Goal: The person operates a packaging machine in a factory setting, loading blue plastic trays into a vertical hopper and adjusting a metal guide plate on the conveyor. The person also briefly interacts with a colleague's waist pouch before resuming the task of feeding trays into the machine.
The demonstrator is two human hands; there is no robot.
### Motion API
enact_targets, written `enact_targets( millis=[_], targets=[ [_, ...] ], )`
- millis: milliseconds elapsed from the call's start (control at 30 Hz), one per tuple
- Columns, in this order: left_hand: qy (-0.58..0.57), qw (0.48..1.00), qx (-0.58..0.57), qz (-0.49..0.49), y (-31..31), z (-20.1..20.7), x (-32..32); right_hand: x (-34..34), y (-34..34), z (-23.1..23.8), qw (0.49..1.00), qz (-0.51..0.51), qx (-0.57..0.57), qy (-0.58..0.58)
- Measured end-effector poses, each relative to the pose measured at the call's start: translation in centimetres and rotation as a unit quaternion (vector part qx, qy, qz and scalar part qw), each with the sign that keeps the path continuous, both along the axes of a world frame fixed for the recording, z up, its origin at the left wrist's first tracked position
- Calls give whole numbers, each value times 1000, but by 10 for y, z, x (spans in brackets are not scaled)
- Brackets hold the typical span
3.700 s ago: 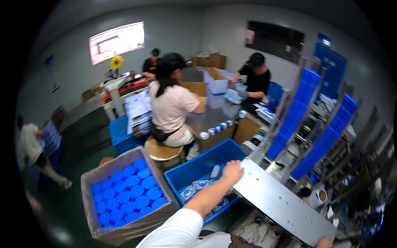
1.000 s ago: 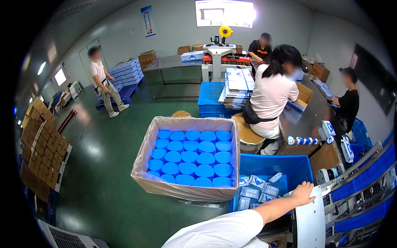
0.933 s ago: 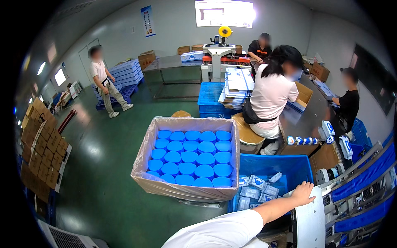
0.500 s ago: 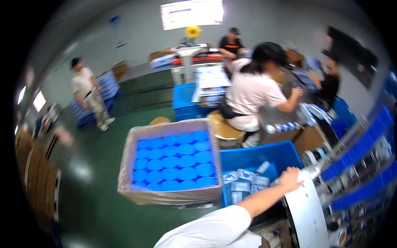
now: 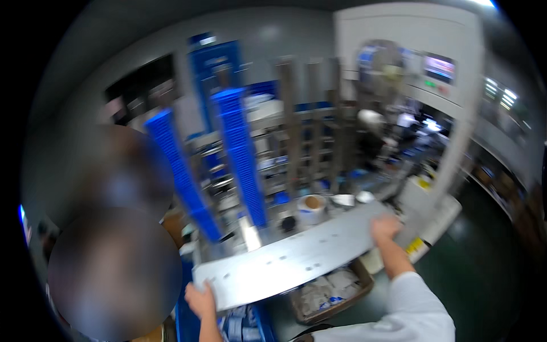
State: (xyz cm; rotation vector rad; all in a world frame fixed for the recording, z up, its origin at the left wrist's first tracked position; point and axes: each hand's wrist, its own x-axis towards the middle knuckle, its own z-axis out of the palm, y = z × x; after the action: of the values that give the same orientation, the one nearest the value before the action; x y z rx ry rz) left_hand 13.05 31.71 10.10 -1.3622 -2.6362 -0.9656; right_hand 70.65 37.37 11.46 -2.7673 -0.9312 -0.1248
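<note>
A long white flat panel with small dark holes spans the front of a machine, tilted up toward its right end. At its left end, my left hand grips the corner with curled fingers. Around the right end closes my right hand, somewhat blurred. Just behind the panel are a white roll with a brown core and a small black round piece. Two tall stacks of blue flat pieces, a left stack and a right stack, stand in the machine's upright guides.
Below the panel sits a cardboard box of white and blue packets. A blue bin with packets is by my left arm. A white machine housing with a screen rises at the right, beside green floor. Blurring hides the left side.
My view has swung right, from the box of blue round lids and the seated people to the machine. My right hand has come into view on the panel; my left hand remains on it.
</note>
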Motion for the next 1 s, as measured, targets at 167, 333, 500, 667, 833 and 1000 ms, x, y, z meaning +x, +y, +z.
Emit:
enact_targets(
  millis=[167, 333, 500, 667, 833, 1000],
  targets=[
    [140, 986, 27, -86, 0, 4, -3, -2, 9, -16, 997, -25, 69, 22],
    [55, 996, 47, -60, -3, 10, 2, 1, 17, -25, 995, -28, 89, 20],
    [57, 994, 43, -81, -3, 9, 0, -1, 15, -23, 994, -30, 107, 24],
    [65, 993, 50, -83, 0, 1, -5, -3, 15, -21, 994, -31, 101, 23],
    [58, 994, 49, -72, 0, 0, -6, -5, 14, -16, 995, -34, 93, 27],
    [64, 994, 51, -70, 0, -4, -8, -6, 13, -13, 995, -36, 90, 34]
  ],
)
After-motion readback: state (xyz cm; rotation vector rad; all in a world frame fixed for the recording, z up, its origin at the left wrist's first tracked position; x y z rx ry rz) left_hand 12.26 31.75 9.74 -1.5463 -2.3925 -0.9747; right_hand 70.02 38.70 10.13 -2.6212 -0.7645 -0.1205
